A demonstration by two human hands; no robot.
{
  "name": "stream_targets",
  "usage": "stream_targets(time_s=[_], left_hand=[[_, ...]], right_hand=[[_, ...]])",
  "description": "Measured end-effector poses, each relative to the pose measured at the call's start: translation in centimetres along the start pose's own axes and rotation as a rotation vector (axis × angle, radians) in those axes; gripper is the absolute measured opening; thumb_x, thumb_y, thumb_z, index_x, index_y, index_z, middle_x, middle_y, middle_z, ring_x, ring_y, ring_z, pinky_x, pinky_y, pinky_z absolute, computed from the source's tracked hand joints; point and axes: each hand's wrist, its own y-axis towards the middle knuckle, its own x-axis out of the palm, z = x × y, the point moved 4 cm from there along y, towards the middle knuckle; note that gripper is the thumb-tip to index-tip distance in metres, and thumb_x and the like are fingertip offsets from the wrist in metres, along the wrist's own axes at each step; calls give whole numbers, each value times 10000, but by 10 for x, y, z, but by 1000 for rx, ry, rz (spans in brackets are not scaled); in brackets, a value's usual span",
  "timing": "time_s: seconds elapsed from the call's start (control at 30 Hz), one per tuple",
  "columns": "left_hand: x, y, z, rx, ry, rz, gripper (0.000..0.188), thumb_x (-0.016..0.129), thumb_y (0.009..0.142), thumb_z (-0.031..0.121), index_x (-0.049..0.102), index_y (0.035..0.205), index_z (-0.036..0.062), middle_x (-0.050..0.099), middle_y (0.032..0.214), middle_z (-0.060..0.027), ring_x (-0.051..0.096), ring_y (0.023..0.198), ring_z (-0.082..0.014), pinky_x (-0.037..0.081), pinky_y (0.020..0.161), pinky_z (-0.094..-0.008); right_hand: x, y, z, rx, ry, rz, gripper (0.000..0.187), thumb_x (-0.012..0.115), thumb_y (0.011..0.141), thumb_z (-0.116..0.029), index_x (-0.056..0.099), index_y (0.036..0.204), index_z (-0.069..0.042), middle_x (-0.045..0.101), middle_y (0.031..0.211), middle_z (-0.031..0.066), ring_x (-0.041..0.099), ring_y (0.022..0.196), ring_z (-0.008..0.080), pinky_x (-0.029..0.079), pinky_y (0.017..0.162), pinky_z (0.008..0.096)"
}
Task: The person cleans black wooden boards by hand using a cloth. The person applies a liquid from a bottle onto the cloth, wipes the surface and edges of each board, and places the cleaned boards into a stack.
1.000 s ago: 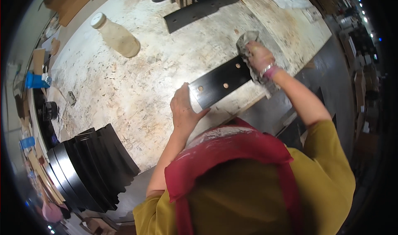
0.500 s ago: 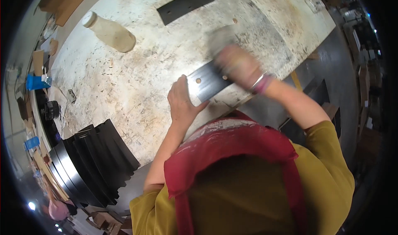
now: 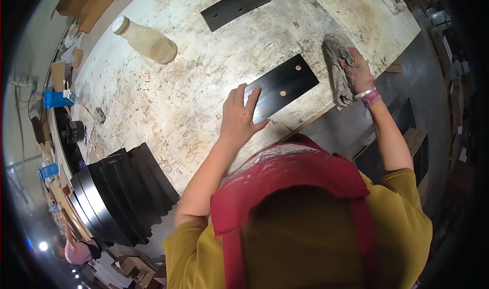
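A flat black rectangular panel [image 3: 277,96] with round holes lies at a slant on the stained white worktable [image 3: 168,100]. My left hand [image 3: 240,111] rests over its left end, thumb and fingers spread across the surface and edges. To the right, apart from the panel, my right hand [image 3: 358,72] grips a crumpled grey rag [image 3: 338,67] near the table's right edge. Part of the rag hangs against that edge.
A cloudy plastic bottle [image 3: 147,42] lies at the back left. Another black panel with holes [image 3: 242,8] is at the far side. Stacked black panels [image 3: 119,192] stand at the left. A person in pink [image 3: 77,252] is far off at lower left.
My right hand has swept the rag off the panel toward the right. The panel's right end is now uncovered. My left hand stays at the panel's left end, fingers now further over it.
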Motion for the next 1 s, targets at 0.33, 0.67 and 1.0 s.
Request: stream_targets(time_s=[0.33,0.67,1.0], left_hand=[[42,-32,-17,-834,-2208,-457,746,336,932,598,337,1433,46,433,1402,-233,528,1185,-408,509,883,-495],[37,-20,-9,-743,-2433,-553,695,424,908,518,336,1442,83,404,1416,-242,487,1177,-450,503,724,-410],[38,-17,-14,-860,-2411,-441,684,366,929,528,346,1435,67,411,1375,-321,483,1183,-483,509,790,-425]], right_hand=[[88,-59,-241,-974,-67,-442,164,544,834,-160,648,950,-108,601,852,61,584,932,245,448,902,346],[133,-34,-205,-822,-334,-258,146,537,867,-166,644,886,-69,671,953,128,642,895,263,510,797,404],[71,21,-151,-397,-63,-216,136,596,804,-101,640,931,-88,636,897,110,637,784,255,533,667,379]])
